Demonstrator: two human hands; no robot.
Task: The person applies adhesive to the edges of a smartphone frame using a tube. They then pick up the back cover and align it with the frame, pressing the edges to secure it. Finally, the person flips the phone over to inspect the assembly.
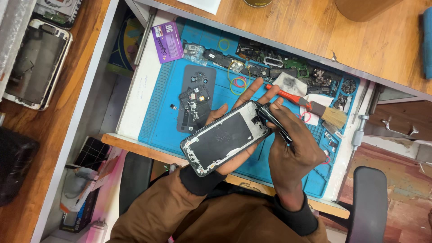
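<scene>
Over a pulled-out drawer lined with a blue mat (157,117), under a wooden desk (315,27), I see small parts, rubber bands (237,82) and a red-handled brush (310,105) lying on the mat. My left hand (238,117) lies under an opened phone frame (225,137), fingers spread apart along its back and far edge, holding it tilted above the mat. My right hand (292,153) has its fingers closed around a black tool (272,119), whose tip touches the frame's upper right corner.

Opened phone frame (225,138): glossy black inner panel, silvery metal rim. Repair mat (162,121): matt blue rubber (smudged). Brush (310,105): red plastic handle, pale bristles. Desk (315,27): smooth wood.
</scene>
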